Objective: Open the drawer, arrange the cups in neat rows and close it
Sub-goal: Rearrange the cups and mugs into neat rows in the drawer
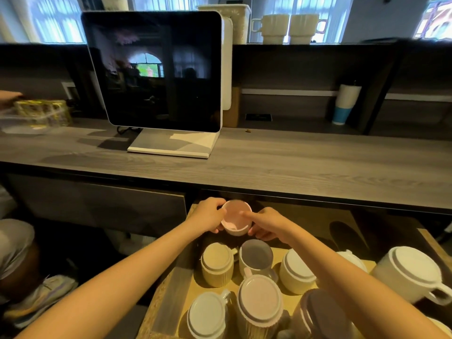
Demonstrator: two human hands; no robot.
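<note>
Head view: low in the centre of the frame, both hands hold 1 pink cup (236, 220) at the far end of the open drawer (171, 297), just under the edge of the grey wood-grain counter (293, 165). The left hand (208, 216) wraps its left side, fingers curled over the rim; the right hand (267, 225) grips the right side, thumb lying across the rim. The cup is upright, mouth up, pink inside.

Below it, toward the bottom of the frame, more cups crowd the drawer's pale floor. A yellowish ribbed cup (217, 264) stands upside down at the left, an upright mug with a lilac inside (256, 258) just beside it, and a cream cup (297, 272) upside down to the right. Nearer still — at the bottom edge — sit an inverted white cup (208, 316), an inverted pink-based cup (259, 302) and a dark brown one (322, 314). At the lower right a large white mug (411, 272) lies tilted

In the upper half a dark monitor (156, 69) stands on the counter
</note>
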